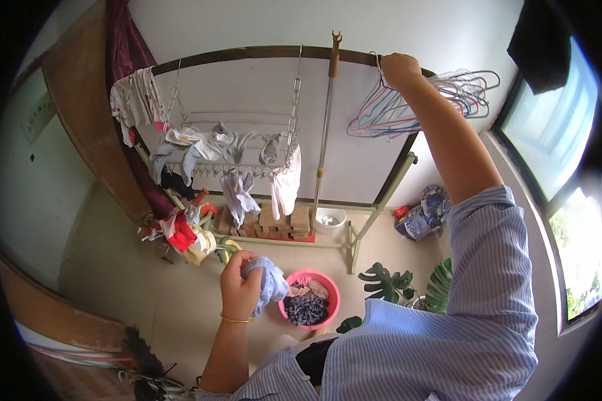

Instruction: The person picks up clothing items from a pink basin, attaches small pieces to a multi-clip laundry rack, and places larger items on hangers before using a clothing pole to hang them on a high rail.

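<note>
A crumpled light-blue cloth is bunched in my left hand, just left of a pink plastic basin on the floor. Inside the basin lie a dark patterned garment and some pinkish clothes. My right hand is raised to the right part of the drying rack's top bar, closed at the hook of a clothes hanger. Several thin coloured hangers hang in a bunch below and beside it. My forearm covers part of that bunch.
A metal clip frame holding socks hangs from the bar by chains. Beside it a telescopic pole stands upright. Bricks and a white bucket sit at the rack's base. Near the window is a potted plant. Printed garments drape the bar's left end.
</note>
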`<state>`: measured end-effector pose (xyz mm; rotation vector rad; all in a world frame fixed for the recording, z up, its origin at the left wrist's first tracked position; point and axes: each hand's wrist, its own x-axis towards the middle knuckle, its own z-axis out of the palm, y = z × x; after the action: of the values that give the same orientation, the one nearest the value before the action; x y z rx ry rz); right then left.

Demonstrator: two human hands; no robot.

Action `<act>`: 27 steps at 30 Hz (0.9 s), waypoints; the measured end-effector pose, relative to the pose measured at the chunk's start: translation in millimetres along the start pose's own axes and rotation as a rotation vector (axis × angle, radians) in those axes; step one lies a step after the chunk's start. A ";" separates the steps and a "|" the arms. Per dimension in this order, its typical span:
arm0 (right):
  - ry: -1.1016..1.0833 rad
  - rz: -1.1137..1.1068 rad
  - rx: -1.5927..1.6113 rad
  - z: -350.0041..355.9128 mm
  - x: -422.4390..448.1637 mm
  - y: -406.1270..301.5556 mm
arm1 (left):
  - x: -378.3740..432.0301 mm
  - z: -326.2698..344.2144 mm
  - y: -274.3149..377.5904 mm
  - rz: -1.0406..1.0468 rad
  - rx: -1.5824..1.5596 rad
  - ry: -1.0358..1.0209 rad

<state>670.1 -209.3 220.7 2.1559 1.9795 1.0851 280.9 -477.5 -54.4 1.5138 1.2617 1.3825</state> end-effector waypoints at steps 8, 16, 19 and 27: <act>-0.136 -0.023 0.194 -39.9 26.5 20.0 | 65.6 12.2 -13.6 0.010 -0.025 -0.176; -0.140 0.200 0.991 -77.6 -157.2 -28.9 | 129.0 10.9 -42.0 -0.067 0.005 -0.334; -0.284 0.354 1.464 -40.9 -232.0 -64.3 | 150.9 9.6 -52.3 -0.005 0.094 -0.391; -0.168 0.683 1.868 2.4 -309.7 -148.5 | 171.9 21.7 -32.2 -0.047 0.088 -0.513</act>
<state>556.4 -452.6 6.6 3.2260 2.2879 -1.9520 286.9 -301.9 -40.7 1.7426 1.0317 0.8365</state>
